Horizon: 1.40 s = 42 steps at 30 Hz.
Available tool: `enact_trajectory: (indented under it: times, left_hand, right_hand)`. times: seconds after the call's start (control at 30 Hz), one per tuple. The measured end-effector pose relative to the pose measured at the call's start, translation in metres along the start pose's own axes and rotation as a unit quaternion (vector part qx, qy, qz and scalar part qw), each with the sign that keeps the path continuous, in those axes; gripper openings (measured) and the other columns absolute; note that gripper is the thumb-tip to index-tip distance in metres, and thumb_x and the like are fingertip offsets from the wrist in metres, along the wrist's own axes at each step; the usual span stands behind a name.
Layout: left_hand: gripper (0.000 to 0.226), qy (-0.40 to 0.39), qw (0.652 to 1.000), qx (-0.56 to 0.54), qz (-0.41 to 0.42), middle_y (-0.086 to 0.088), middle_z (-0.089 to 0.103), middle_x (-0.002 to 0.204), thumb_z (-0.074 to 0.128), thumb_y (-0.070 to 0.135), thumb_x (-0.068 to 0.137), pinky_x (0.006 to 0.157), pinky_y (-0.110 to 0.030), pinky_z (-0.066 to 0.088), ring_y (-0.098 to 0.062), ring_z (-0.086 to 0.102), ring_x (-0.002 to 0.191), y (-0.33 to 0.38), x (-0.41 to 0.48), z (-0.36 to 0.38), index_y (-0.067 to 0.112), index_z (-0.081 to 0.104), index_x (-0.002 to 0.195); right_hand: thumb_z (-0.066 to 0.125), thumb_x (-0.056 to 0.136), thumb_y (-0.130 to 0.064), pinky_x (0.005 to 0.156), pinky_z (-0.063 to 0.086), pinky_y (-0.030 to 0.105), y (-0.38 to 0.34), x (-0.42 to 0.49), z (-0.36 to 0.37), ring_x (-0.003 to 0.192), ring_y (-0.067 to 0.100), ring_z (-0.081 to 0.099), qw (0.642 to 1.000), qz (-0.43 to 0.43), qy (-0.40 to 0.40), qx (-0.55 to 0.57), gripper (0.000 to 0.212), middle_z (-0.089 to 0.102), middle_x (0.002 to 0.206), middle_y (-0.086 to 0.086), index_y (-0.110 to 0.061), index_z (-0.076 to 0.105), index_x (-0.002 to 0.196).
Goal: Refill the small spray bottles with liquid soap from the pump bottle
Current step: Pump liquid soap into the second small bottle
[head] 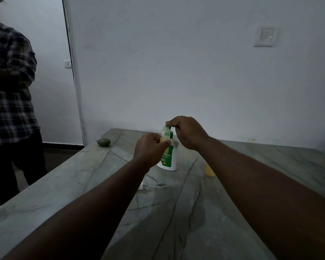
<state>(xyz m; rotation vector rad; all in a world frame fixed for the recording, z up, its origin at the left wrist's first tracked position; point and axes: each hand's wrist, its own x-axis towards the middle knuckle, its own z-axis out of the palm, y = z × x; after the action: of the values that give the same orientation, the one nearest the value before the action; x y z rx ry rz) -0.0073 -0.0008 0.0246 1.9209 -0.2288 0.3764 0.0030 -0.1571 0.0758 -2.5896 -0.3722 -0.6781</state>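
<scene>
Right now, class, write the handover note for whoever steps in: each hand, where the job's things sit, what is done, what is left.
Left hand: holds a small clear bottle, uncapped, under the pump spout.
Right hand: on the green pump head of the white soap bottle, which stands on the marble table.
Done: some yellowish soap sits in the held bottle; another small yellow bottle stands by the right forearm, its top hidden.
Left: finish filling, recap. A white part lies near the left forearm, possibly the sprayer.
</scene>
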Motion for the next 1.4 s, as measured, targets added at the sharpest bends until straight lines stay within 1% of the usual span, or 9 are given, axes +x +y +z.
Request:
enact_trajectory:
  times: [0.1, 0.23, 0.4, 0.57, 0.67, 0.83, 0.9, 1.13, 1.4]
  left_hand:
    - [0.020, -0.006, 1.000, 0.006, -0.003, -0.006, 0.078, 0.087, 0.077, 0.029, 0.091, 0.080, -0.045, 0.062, -0.023, 0.076, 0.082, -0.002, -0.002, 0.002, 0.009, 0.075, 0.093]
    - [0.020, -0.004, 1.000, 0.014, 0.005, -0.005, 0.078, 0.084, 0.077, 0.029, 0.091, 0.073, -0.039, 0.059, -0.023, 0.076, 0.081, -0.004, -0.004, 0.003, 0.010, 0.076, 0.093]
    - [0.020, -0.005, 1.000, 0.007, -0.002, -0.006, 0.078, 0.087, 0.077, 0.029, 0.090, 0.082, -0.048, 0.063, -0.023, 0.076, 0.082, -0.002, -0.003, 0.000, 0.010, 0.075, 0.095]
    - [0.018, -0.003, 1.000, 0.007, 0.003, -0.002, 0.078, 0.084, 0.077, 0.030, 0.091, 0.083, -0.048, 0.063, -0.020, 0.076, 0.080, 0.000, 0.000, -0.002, 0.013, 0.075, 0.092]
    - [0.020, -0.008, 1.000, 0.011, -0.002, -0.005, 0.078, 0.087, 0.077, 0.030, 0.091, 0.084, -0.049, 0.063, -0.022, 0.076, 0.083, -0.001, 0.000, -0.001, 0.010, 0.076, 0.095]
    - [0.020, -0.008, 1.000, 0.015, -0.001, -0.005, 0.078, 0.087, 0.077, 0.029, 0.091, 0.076, -0.041, 0.060, -0.023, 0.076, 0.083, -0.004, -0.004, 0.002, 0.010, 0.077, 0.098]
    - [0.020, -0.006, 1.000, 0.011, -0.004, -0.005, 0.078, 0.088, 0.077, 0.029, 0.091, 0.076, -0.040, 0.060, -0.022, 0.076, 0.083, -0.004, -0.004, 0.002, 0.010, 0.076, 0.099]
    - [0.020, -0.007, 1.000, 0.009, -0.003, -0.005, 0.078, 0.087, 0.077, 0.030, 0.091, 0.080, -0.045, 0.062, -0.022, 0.076, 0.083, 0.001, -0.001, -0.003, 0.010, 0.076, 0.096]
    - [0.020, -0.014, 1.000, 0.019, -0.001, -0.008, 0.078, 0.088, 0.076, 0.029, 0.091, 0.085, -0.053, 0.061, -0.026, 0.075, 0.085, -0.002, -0.003, 0.001, 0.010, 0.075, 0.094]
  right_hand:
    - [0.046, 0.098, 0.000, 0.110, 0.048, 0.042, 0.000, -0.002, 0.004, 0.128, 0.025, 0.059, 1.000, 0.007, 0.003, 0.013, 0.042, 0.065, 0.139, 0.009, -0.011, 0.069, 0.132]
    - [0.046, 0.098, 0.000, 0.109, 0.048, 0.041, 0.001, -0.005, 0.007, 0.129, 0.025, 0.059, 1.000, 0.005, 0.000, 0.009, 0.043, 0.064, 0.140, 0.009, -0.012, 0.068, 0.133]
    - [0.045, 0.099, 0.001, 0.112, 0.046, 0.039, 0.000, -0.003, -0.001, 0.131, 0.024, 0.058, 1.000, -0.001, 0.000, 0.012, 0.043, 0.064, 0.141, 0.008, -0.012, 0.068, 0.133]
    - [0.045, 0.098, 0.002, 0.111, 0.047, 0.039, -0.001, 0.000, -0.002, 0.130, 0.023, 0.058, 1.000, 0.004, 0.002, 0.011, 0.045, 0.064, 0.141, 0.007, -0.012, 0.068, 0.134]
    - [0.045, 0.096, 0.003, 0.110, 0.048, 0.040, -0.001, -0.002, 0.003, 0.129, 0.024, 0.059, 1.000, 0.006, 0.007, 0.014, 0.045, 0.065, 0.139, 0.008, -0.011, 0.069, 0.132]
    - [0.046, 0.097, 0.002, 0.110, 0.047, 0.040, 0.001, -0.005, 0.008, 0.129, 0.024, 0.059, 1.000, 0.009, 0.009, 0.019, 0.044, 0.065, 0.139, 0.008, -0.012, 0.069, 0.132]
    - [0.046, 0.098, 0.001, 0.111, 0.047, 0.040, 0.001, -0.005, 0.007, 0.130, 0.024, 0.058, 1.000, 0.003, 0.004, 0.013, 0.043, 0.064, 0.140, 0.008, -0.012, 0.068, 0.134]
    - [0.046, 0.100, 0.000, 0.112, 0.046, 0.038, 0.000, -0.001, -0.001, 0.132, 0.023, 0.057, 1.000, -0.014, 0.005, -0.001, 0.043, 0.063, 0.142, 0.008, -0.012, 0.067, 0.135]
    - [0.047, 0.097, 0.001, 0.110, 0.047, 0.039, 0.001, -0.005, 0.008, 0.129, 0.023, 0.059, 1.000, 0.003, 0.004, 0.014, 0.043, 0.065, 0.139, 0.008, -0.011, 0.068, 0.133]
